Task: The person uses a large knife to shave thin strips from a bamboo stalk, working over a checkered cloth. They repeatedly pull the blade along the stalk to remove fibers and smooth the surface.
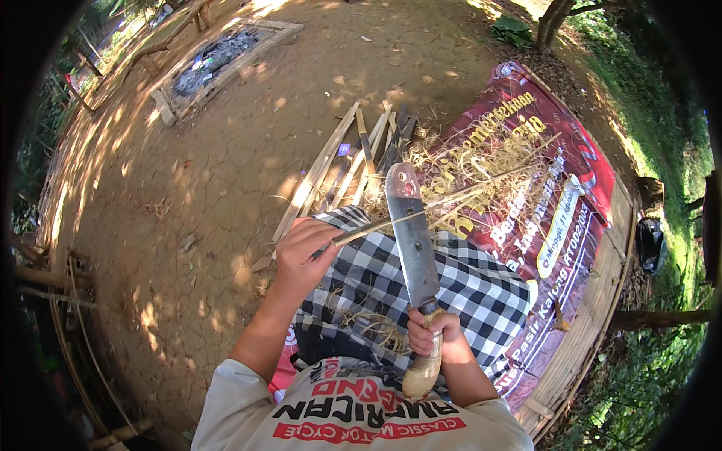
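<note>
My right hand [435,335] is wrapped round the wooden handle of a machete [412,240], its broad blade pointing away from me. In my left hand [302,249], closed fingers grip a thin bamboo strip [361,231], which runs off to the far right. The blade lies across this strip in front of my lap; whether its edge bites into it I cannot tell. A black-and-white checked cloth [474,278] covers my legs, with curled shavings [376,328] resting on it. More pale shavings [466,173] are heaped beyond the blade.
Several split bamboo strips [322,174] lie on the bare earth ahead. A dark red printed banner [519,225] spreads over a slatted bamboo platform [602,308] at my right. Far left is a framed ash pit [218,64]. A tree trunk [553,26] stands at the far right.
</note>
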The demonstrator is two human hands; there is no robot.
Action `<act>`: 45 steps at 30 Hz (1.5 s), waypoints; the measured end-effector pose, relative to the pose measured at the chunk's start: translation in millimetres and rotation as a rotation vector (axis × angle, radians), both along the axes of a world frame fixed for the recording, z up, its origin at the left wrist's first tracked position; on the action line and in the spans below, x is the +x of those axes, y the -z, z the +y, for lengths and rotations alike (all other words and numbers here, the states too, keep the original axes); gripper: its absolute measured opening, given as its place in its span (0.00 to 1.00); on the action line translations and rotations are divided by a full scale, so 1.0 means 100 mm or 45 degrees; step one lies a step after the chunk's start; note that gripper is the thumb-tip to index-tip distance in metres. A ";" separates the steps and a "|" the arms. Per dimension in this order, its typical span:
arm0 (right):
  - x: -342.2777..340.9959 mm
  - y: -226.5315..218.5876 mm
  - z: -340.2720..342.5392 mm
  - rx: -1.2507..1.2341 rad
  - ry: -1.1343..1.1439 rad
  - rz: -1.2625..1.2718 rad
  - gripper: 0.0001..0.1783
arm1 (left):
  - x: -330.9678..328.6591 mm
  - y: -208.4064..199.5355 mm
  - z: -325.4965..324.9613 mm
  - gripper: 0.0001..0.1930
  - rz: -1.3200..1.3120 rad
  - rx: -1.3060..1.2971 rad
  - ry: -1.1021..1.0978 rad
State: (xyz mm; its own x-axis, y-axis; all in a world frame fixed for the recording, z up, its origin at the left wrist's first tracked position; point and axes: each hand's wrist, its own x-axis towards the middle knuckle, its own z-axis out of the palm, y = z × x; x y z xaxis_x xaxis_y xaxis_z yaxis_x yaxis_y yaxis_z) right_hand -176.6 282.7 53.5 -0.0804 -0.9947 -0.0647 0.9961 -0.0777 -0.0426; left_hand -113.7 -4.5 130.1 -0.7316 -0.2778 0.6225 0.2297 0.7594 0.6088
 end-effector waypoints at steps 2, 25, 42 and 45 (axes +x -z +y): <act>0.01 -0.01 -0.01 -0.004 0.002 -0.034 0.13 | 0.00 -0.02 0.00 0.10 -0.006 -0.017 0.000; 0.18 -0.33 -0.19 0.302 -0.096 0.245 0.15 | -0.05 0.18 0.00 0.09 -0.009 0.075 -0.033; 0.00 -0.32 -0.21 -0.229 0.434 -0.243 0.11 | -0.13 0.60 -0.06 0.07 -0.146 0.508 -0.247; -0.16 -0.29 -0.09 -0.200 0.697 -0.168 0.10 | -0.10 0.64 -0.08 0.10 -0.161 0.536 -0.323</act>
